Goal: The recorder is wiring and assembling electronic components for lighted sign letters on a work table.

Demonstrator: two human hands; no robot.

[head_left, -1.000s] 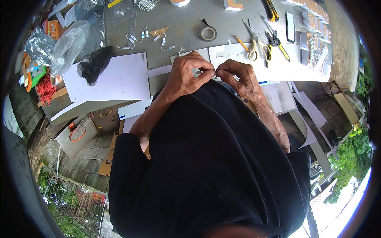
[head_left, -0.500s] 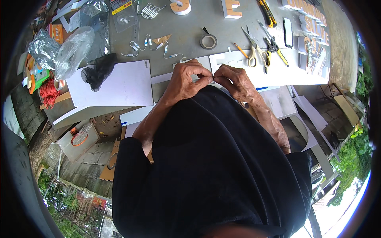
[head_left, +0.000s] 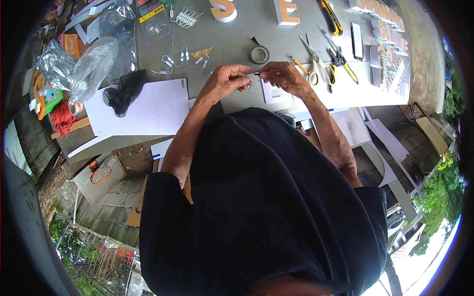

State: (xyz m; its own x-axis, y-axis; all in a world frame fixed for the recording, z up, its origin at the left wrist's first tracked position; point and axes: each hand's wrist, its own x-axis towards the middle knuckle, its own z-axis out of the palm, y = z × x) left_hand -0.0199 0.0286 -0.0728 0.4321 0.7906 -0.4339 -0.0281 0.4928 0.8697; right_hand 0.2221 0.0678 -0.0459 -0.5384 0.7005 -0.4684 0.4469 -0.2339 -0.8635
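Observation:
Both hands are raised over the near edge of the table, their fingertips almost meeting. My left hand (head_left: 228, 83) is closed in a pinch on a thin wire, and a small blue bit shows below its fingers. My right hand (head_left: 282, 78) pinches a small dark strip (head_left: 256, 74) that lies between the two hands. A string of small white light modules (head_left: 183, 58) on looping wire runs along the table toward my left hand. Just beyond the fingers lies a roll of dark tape (head_left: 259, 53).
Scissors (head_left: 316, 64), pliers (head_left: 340, 61), a pencil (head_left: 298, 64) and a yellow cutter (head_left: 332, 17) lie to the right. Block letters (head_left: 286, 12) stand at the back. A white board (head_left: 153, 108), black mesh cloth (head_left: 123, 93) and plastic bags (head_left: 94, 66) fill the left.
Both hands have moved away from my body, up toward the tape roll, and slightly apart. The dark strip now shows between them, and the light string's near end has shifted.

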